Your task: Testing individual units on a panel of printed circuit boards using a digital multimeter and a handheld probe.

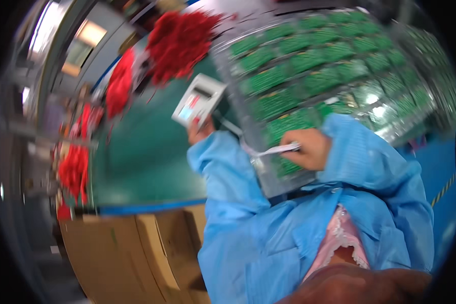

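My left hand (201,130) is closed on the lower edge of a white handheld device (209,92), a boxy thing with a dark slot, a small pale screen and a red mark. Part of the device hides my fingers. Further right, my right hand (311,148) pinches a thin white strip (273,150), perhaps a flat cable or lead. A pale cord (231,126) runs from near the device toward that strip; blur hides how they join. Under and beyond my right hand lies a clear plastic tray (271,186) with rows of green circuit boards (276,104).
Another tray of boards (435,66) stands at the far right. Heaps of red wires (180,43) lie at the back of the green table (147,167), with more red bundles (75,169) along the left. Cardboard boxes (111,253) stand below the table's blue front edge.
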`<move>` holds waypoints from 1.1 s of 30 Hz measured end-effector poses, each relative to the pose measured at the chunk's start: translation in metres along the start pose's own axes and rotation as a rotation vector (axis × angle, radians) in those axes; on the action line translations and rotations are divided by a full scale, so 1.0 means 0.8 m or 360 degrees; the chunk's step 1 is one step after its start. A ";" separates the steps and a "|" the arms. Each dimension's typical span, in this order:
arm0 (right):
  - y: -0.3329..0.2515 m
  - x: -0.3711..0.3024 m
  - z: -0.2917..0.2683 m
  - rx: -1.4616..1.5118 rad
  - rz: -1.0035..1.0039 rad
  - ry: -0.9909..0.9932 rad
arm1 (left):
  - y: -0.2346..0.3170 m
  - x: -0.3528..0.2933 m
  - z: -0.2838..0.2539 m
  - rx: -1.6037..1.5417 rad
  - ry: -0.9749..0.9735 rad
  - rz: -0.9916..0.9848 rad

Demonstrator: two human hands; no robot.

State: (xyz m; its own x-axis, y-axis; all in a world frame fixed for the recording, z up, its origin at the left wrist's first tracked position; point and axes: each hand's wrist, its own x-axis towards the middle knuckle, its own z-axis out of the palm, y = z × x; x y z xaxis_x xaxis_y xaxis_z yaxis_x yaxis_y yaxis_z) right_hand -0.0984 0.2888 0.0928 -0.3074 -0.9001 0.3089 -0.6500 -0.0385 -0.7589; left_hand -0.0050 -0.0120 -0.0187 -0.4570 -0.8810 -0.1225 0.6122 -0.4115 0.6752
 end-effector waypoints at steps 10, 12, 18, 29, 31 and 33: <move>-0.015 0.004 -0.007 0.0201 0.0295 -0.0197 | 0.011 -0.014 0.005 -0.0326 -0.0021 0.0072; -0.012 0.002 -0.006 0.0171 0.0250 -0.0161 | 0.008 -0.007 0.002 -0.0277 0.0023 0.0147; -0.016 0.003 -0.010 0.0073 0.0346 -0.0247 | 0.009 -0.011 0.000 -0.0341 0.0029 0.0094; 0.009 0.061 -0.031 0.0576 0.0485 -0.0137 | 0.015 -0.027 0.023 -0.0313 0.0214 0.0150; 0.020 0.064 -0.024 0.0653 0.0537 -0.0104 | 0.016 -0.026 0.024 -0.0303 0.0198 0.0129; 0.027 0.063 -0.020 0.0696 0.0571 -0.0102 | 0.015 -0.026 0.025 -0.0296 0.0207 0.0119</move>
State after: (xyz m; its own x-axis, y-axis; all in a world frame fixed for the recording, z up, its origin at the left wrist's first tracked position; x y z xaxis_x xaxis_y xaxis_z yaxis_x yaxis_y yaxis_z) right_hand -0.1395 0.2494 0.1012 -0.4043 -0.9139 -0.0369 -0.1601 0.1105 -0.9809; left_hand -0.0008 0.0059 0.0062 -0.3265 -0.9283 -0.1779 0.7551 -0.3693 0.5417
